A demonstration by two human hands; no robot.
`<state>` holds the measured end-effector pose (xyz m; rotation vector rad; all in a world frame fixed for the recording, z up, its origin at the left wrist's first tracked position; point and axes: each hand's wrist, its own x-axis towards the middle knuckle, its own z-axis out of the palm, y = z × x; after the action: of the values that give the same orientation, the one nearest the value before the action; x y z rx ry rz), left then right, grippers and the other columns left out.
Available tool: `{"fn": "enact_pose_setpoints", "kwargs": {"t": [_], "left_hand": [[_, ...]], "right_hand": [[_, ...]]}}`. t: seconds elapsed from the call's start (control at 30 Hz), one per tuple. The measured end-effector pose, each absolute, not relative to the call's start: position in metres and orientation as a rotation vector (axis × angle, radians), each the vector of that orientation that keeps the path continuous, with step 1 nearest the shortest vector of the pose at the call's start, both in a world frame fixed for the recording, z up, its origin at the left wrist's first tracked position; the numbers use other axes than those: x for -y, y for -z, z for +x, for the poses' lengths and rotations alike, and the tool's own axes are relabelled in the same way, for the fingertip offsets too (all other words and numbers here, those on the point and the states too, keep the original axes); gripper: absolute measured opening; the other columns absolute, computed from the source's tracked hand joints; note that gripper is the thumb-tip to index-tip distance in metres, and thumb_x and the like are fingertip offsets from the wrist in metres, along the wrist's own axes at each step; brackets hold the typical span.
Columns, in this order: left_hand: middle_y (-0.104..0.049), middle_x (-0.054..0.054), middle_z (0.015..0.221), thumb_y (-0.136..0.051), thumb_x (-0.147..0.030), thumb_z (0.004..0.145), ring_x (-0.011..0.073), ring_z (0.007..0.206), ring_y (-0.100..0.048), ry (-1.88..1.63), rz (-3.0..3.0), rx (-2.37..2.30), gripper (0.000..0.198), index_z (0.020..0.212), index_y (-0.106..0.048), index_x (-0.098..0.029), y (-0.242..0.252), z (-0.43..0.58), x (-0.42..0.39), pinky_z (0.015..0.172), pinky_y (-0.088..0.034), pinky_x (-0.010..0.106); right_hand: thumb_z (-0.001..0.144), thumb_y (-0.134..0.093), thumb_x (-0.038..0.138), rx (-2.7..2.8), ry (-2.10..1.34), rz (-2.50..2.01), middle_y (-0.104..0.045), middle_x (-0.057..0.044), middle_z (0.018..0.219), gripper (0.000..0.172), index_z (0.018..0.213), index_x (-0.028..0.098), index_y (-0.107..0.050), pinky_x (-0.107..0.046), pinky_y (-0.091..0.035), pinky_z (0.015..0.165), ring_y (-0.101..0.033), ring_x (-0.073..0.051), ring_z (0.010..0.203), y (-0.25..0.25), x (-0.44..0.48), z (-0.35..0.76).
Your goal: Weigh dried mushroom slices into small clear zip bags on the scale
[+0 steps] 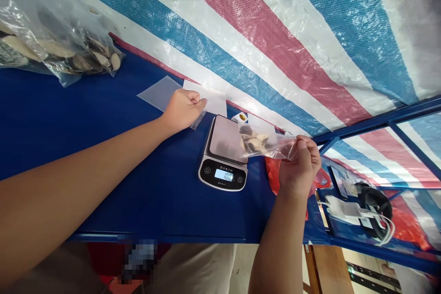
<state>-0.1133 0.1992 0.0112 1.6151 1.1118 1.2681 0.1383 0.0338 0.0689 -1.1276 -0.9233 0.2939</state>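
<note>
Fingers (193, 99) of the left hand (182, 110) are curled and pressed together, while fingers (303, 147) of the right hand (299, 165) pinch thin clear plastic. At far left on the blue surface (103, 110) lies a large clear plastic bag (58, 41) containing pale and dark dried slices (79, 57); their exact type cannot be confirmed. To its right, a flat clear plastic sheet (159, 94) and a white sheet (206, 97) lie beside each other at the far edge. The left hand rests near them, with a narrow clear plastic strip (198, 120) projecting from its grip. Next stands a digital kitchen scale (223, 151), its display lit and its digits not clearly legible. A small clear bag (265, 143) of dried slices is held by the right hand beside the scale's platform, overlapping it in view; contact cannot be determined. This bag should be light, soft and slippery, and the slices may be brittle, so grip the film above the contents. A red plastic bag (272, 174) lies below the right hand. A white power adapter (342, 209) with cables sits further right.
</note>
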Motion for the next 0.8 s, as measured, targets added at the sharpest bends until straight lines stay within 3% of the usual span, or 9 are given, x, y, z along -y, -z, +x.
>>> {"fn": "enact_pose_setpoints", "kwargs": {"t": [0.1, 0.27, 0.5, 0.67, 0.8], "left_hand": [[-0.017, -0.005, 0.056, -0.064, -0.028, 0.079, 0.0095, 0.053, -0.019, -1.263, 1.609, -1.118, 0.05, 0.057, -0.019, -0.021, -0.012, -0.113, -0.199, 0.052, -0.019, 0.031], [-0.017, -0.005, 0.057, -0.064, -0.028, 0.079, 0.0101, 0.054, -0.018, -1.263, 1.618, -1.115, 0.05, 0.057, -0.019, -0.022, -0.012, -0.114, -0.199, 0.052, -0.02, 0.031], [-0.017, -0.004, 0.056, -0.064, -0.027, 0.079, 0.0102, 0.053, -0.018, -1.275, 1.626, -1.115, 0.05, 0.056, -0.02, -0.022, -0.011, -0.114, -0.2, 0.052, -0.02, 0.031], [-0.017, -0.004, 0.056, -0.064, -0.027, 0.079, 0.0099, 0.053, -0.019, -1.281, 1.622, -1.11, 0.051, 0.056, -0.02, -0.022, -0.011, -0.114, -0.2, 0.052, -0.019, 0.031], [-0.016, -0.004, 0.057, -0.064, -0.027, 0.08, 0.0098, 0.053, -0.018, -1.285, 1.632, -1.094, 0.05, 0.056, -0.019, -0.022, -0.011, -0.114, -0.2, 0.053, -0.017, 0.032]], "right_hand": [[0.078, -0.082, 0.036, 0.893, -0.317, -1.117, -0.067, 0.002, 0.073, 0.018, 0.087, 0.022, -0.074, -0.027, -0.054, 0.06, -0.07, -0.016, 0.067, -0.071, -0.031, 0.144], [0.076, -0.083, 0.038, 0.898, -0.327, -1.17, -0.069, 0.001, 0.081, 0.022, 0.086, 0.023, -0.072, -0.027, -0.055, 0.06, -0.071, -0.017, 0.071, -0.067, -0.036, 0.133], [0.087, -0.074, 0.049, 1.119, -0.392, -1.348, -0.076, -0.003, 0.083, 0.03, 0.101, 0.023, -0.074, -0.033, -0.056, 0.072, -0.073, -0.022, 0.079, -0.059, -0.037, 0.128], [0.1, -0.048, 0.057, 1.134, 0.186, -1.889, -0.064, -0.001, 0.058, 0.049, 0.09, 0.018, -0.075, -0.032, -0.049, 0.07, -0.064, -0.02, 0.06, -0.056, -0.034, 0.141], [0.099, -0.046, 0.054, 1.078, 0.299, -2.026, -0.068, -0.005, 0.066, 0.048, 0.073, 0.02, -0.069, -0.032, -0.043, 0.069, -0.063, -0.022, 0.067, -0.053, -0.037, 0.152]]}}
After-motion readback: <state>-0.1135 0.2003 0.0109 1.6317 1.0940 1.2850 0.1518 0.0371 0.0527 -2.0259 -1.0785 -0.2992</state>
